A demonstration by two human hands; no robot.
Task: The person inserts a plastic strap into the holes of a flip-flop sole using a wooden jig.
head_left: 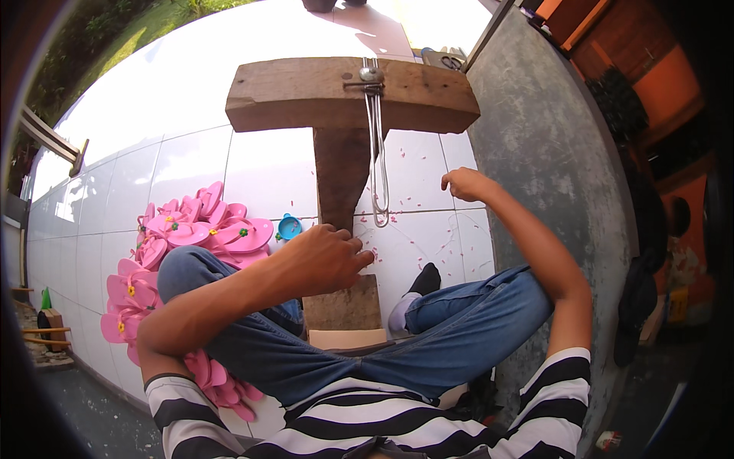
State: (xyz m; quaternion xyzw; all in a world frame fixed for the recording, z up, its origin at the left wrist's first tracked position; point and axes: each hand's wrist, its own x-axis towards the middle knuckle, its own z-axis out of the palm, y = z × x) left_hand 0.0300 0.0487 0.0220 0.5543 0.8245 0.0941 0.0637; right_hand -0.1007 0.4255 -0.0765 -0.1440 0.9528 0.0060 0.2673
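Note:
My left hand (329, 258) hovers over the upright of a T-shaped wooden stand (283, 96), its fingers loosely bent and apart. Nothing shows in it. Farther right, my right hand (468, 186) is held above the tiles near the grey ledge, fingers curled in. Whatever they may hold is too small to make out. A long bent metal wire loop (376, 168) hangs from the crossbeam, fixed at a round metal piece and nails. To my left lies a heap of pink flip-flops (180, 229) with small coloured ornaments on the straps. Beside it sits a small blue cup (289, 227).
Tiny pink scraps (428, 229) and thin pale strands are scattered on the white tiles. A grey concrete ledge (535, 153) runs along the right. Scissors (451, 61) lie behind the beam's right end. My crossed legs (474, 306) flank the stand's base.

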